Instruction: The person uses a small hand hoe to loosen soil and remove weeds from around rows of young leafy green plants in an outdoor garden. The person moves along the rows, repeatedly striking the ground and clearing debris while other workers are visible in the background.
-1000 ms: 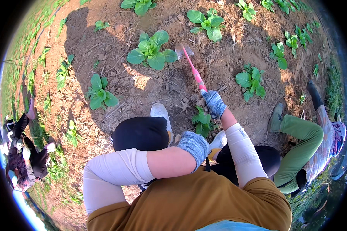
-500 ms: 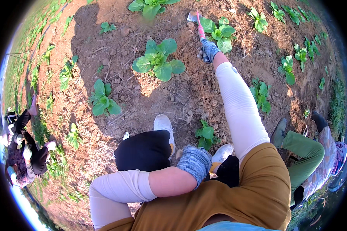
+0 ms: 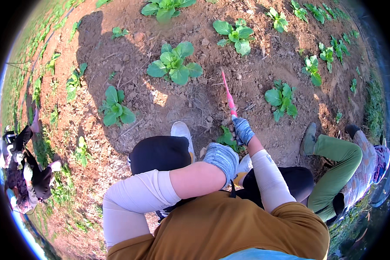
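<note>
In a grey-blue knitted glove, my right hand (image 3: 242,131) is closed round the handle of a small hand hoe (image 3: 229,96). Its pink shaft points away over the soil, tilted a little left, and I cannot make out the blade at its far end. Just below that hand, a small leafy green plant (image 3: 225,138) is partly covered. My left hand (image 3: 221,159), gloved the same way, rests bent near my knees with its fingers hidden. Ahead on the left grows a larger leafy plant (image 3: 175,64); another leafy plant (image 3: 236,35) stands farther off.
Brown crumbly soil (image 3: 130,65) carries several more leafy plants. My white shoe (image 3: 182,132) is beside my dark knee. To the right crouches a person in green trousers (image 3: 340,151); another person (image 3: 28,173) is at the far left.
My right hand has drawn back toward me with the hand hoe, away from the far plant to beside the small near one. My left hand stays nearly in place.
</note>
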Demonstrator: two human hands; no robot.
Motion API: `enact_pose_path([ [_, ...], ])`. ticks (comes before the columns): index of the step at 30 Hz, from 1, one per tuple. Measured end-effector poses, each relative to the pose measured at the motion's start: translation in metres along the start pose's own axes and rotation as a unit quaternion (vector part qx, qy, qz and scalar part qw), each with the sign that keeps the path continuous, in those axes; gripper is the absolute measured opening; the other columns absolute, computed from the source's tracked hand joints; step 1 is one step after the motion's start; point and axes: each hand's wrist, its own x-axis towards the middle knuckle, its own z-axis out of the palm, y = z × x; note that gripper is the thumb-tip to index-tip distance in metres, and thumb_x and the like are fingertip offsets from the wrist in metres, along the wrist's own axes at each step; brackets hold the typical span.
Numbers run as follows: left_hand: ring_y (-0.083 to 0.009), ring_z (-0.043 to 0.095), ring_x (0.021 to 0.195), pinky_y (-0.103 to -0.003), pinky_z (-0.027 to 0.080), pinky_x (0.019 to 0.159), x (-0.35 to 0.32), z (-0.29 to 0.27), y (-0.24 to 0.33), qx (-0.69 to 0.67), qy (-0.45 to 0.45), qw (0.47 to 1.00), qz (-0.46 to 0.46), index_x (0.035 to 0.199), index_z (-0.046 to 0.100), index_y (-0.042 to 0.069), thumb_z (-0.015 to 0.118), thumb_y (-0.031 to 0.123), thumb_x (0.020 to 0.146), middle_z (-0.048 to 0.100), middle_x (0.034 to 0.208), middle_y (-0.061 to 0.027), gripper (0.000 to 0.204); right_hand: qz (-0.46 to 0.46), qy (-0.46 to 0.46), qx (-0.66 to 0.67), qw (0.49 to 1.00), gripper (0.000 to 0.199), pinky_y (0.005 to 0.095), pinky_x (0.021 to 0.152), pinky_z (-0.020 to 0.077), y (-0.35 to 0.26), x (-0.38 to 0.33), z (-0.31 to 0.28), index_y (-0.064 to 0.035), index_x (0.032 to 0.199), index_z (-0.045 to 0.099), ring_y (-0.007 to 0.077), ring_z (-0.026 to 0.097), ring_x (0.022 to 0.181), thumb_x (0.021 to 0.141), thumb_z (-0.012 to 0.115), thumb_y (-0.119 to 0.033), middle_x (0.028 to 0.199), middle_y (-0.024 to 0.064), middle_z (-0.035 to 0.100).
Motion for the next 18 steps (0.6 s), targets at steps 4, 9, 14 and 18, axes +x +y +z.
enact_pose_path([
  [4,-0.0256,0.065,0.086,-0.04,0.052,0.067,0.0,0.005,0.006,0.004,0.001,1.0,0.014,0.092,0.066,0.006,0.06,0.013,0.076,0.066,0.091,-0.0121,0.019,-0.054,-0.045,0.026,0.997,0.038,0.0329,0.035,0.0467,-0.016,-0.019,0.015,-0.0041,0.089,0.053,0.0121,0.042,0.036,0.092,0.042,-0.041,0.055,0.0006,0.045],
  [9,-0.0266,0.065,0.086,-0.041,0.052,0.068,0.005,-0.005,0.0,-0.011,-0.027,1.0,-0.004,0.093,0.067,0.006,0.062,0.013,0.074,0.067,0.092,-0.012,0.02,-0.12,-0.053,-0.021,0.991,0.037,0.0329,0.037,0.0485,-0.119,0.029,0.053,-0.004,0.085,0.051,0.0122,0.043,0.037,0.091,0.043,-0.04,0.055,0.0009,0.044],
  [14,-0.0254,0.064,0.088,-0.04,0.051,0.067,0.015,-0.001,-0.002,-0.019,-0.008,0.999,-0.041,0.095,0.066,0.006,0.06,0.013,0.076,0.066,0.093,-0.0116,0.021,-0.122,-0.066,-0.05,0.989,0.039,0.0331,0.04,0.0501,-0.189,0.083,0.105,-0.0038,0.08,0.05,0.0134,0.043,0.038,0.091,0.043,-0.041,0.058,0.0025,0.047],
  [18,-0.0244,0.065,0.088,-0.039,0.051,0.066,0.022,0.004,-0.007,-0.022,-0.014,0.999,-0.042,0.095,0.066,0.008,0.058,0.014,0.078,0.066,0.093,-0.0106,0.02,-0.068,-0.093,-0.054,0.992,0.042,0.0346,0.04,0.0497,-0.154,0.093,0.104,-0.0034,0.084,0.052,0.0138,0.043,0.038,0.091,0.042,-0.043,0.059,0.0024,0.046],
])
